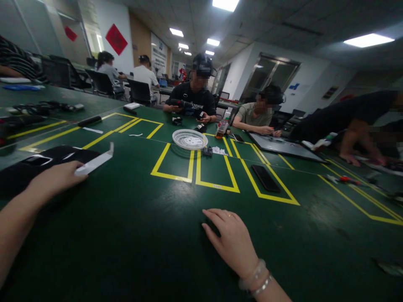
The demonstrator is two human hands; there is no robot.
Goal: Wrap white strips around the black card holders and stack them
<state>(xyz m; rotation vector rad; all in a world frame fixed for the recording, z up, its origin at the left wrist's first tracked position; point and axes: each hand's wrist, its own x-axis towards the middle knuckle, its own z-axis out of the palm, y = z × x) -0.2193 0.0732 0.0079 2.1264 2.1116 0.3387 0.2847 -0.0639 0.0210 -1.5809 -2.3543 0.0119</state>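
Observation:
My left hand (58, 182) is closed at the left of the green table (151, 235), gripping a flat white strip (96, 162) whose far end bends upward. What the strip is made of I cannot make out. Just beyond that hand lies a black case-like item (67, 152), partly hidden by it. Nothing is in my right hand (231, 237), which hovers over or rests on the bare front of the table with its fingers stretched out. A ring and two bracelets are on it. A black phone (265, 178) lies ahead of it to the right.
A white slotted basket (189, 139) stands mid-table among yellow tape outlines (217, 186). Near it are a small dark part (207, 151) and a bottle (222, 128). Across the table, one person holds a power drill (182, 103); others work at the right around a grey board (283, 146).

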